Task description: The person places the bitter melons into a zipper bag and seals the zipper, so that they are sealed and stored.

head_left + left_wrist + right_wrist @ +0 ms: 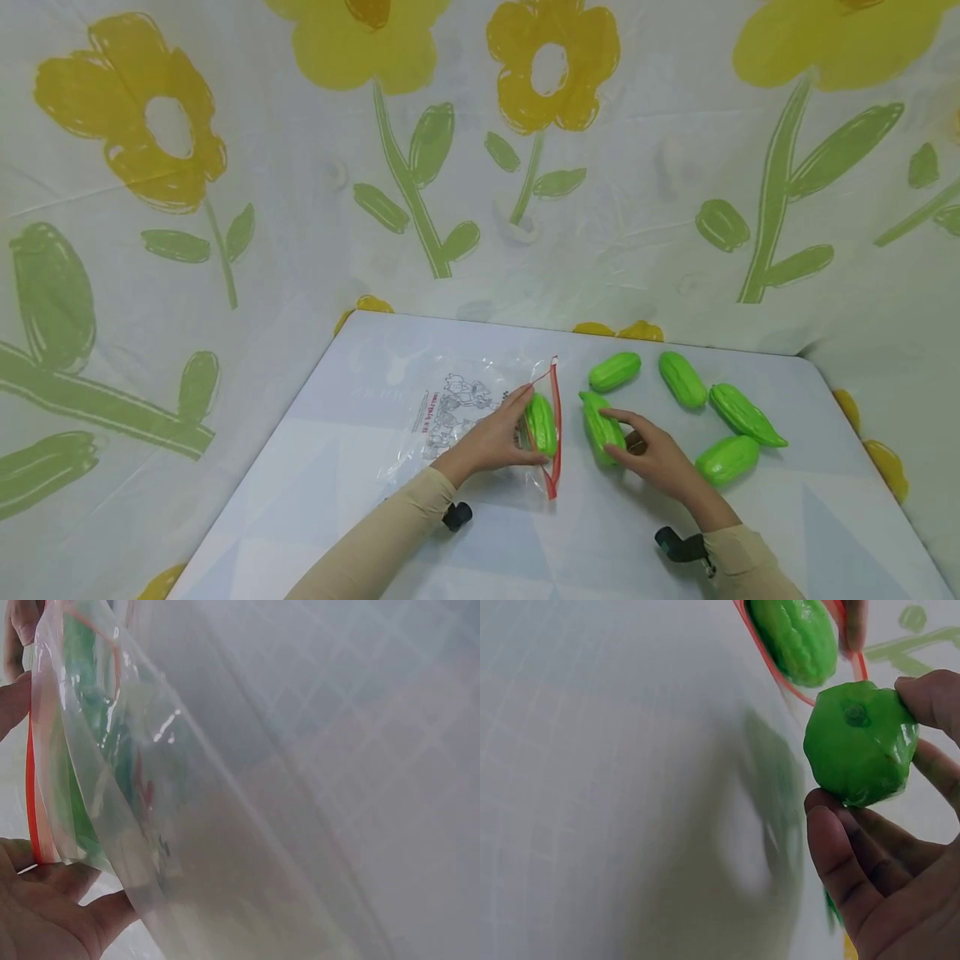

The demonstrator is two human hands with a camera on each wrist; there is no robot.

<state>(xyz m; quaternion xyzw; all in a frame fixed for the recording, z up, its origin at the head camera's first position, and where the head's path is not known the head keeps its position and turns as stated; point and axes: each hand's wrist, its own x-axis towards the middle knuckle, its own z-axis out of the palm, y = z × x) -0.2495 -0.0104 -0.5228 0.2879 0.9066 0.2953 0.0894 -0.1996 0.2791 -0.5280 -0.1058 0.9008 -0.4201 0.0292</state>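
From the head view, the left hand (497,440) is pinching open the red-zippered mouth of a clear plastic bag (457,412), one ridged green gourd (542,423) lying inside, while the right hand (651,454) is curling around a second gourd (602,427) just beside that mouth. The left wrist view is showing mostly blurred film. The right wrist view is catching glossy ridged plastic between thumb and fingers (838,855).

Head cam looks down at table (480,533) — 2 wrist cams close-up, sharing bag (480,417).
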